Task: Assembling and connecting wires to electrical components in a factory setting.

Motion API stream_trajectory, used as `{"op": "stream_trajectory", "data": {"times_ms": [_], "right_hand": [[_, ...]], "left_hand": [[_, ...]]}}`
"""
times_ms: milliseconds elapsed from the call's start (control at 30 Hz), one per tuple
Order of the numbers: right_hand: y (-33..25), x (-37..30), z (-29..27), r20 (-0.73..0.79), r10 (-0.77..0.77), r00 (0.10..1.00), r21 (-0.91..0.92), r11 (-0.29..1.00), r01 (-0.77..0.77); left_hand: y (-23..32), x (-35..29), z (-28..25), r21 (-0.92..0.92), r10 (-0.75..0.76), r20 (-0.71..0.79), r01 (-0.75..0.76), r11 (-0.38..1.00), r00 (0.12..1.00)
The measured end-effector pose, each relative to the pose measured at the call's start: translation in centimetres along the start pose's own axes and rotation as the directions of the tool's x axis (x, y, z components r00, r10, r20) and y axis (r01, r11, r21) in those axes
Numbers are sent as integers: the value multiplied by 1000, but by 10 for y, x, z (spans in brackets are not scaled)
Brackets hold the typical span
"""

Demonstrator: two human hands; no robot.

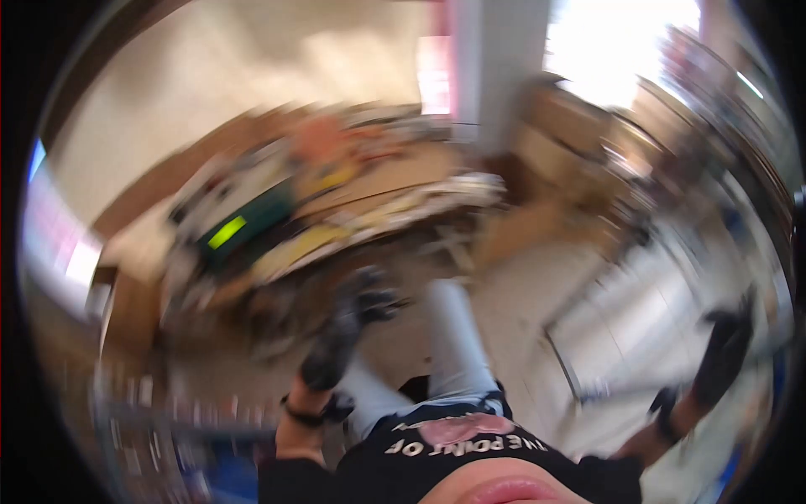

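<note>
Blur hid both grips. The left hand (340, 336), gloved dark, hung nearest the cluttered bench (353, 210), which lay ahead and slightly left, running left to right. The right hand (724, 353) hung well apart, beside pale panels (638, 311).

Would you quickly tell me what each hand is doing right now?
Left hand: gloved and blurred; open or closed cannot be told, nothing visibly held.
Right hand: gloved, out to the side, too blurred to tell.
</note>
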State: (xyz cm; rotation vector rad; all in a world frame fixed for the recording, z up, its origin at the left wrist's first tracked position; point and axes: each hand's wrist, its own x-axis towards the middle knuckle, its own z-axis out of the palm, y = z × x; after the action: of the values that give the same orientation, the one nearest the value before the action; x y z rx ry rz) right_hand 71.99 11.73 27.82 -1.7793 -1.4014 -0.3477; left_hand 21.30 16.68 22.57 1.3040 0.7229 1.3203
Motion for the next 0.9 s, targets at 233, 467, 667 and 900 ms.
{"op": "stream_trajectory", "data": {"times_ms": [233, 467, 667, 900], "right_hand": [[-144, -148, 344, 408, -913, 10, 903, 405, 148], [-243, -195, 392, -30, -889, -457, 903, 172, -394], [-267, -266, 573, 442, -21, -897, -124, 989, -84], [-268, -230, 487, 476, -477, -739, 154, 873, -463]], "left_hand": [[59, -149, 5, 429, 375, -506, -150, 891, 777], [215, -267, 136, 834, 991, -95, 537, 128, -89], [447, -379, 108, -345, 911, -18, 853, -393, 412], [588, -429, 118, 346, 757, -516, 906, -245, 402]]}}
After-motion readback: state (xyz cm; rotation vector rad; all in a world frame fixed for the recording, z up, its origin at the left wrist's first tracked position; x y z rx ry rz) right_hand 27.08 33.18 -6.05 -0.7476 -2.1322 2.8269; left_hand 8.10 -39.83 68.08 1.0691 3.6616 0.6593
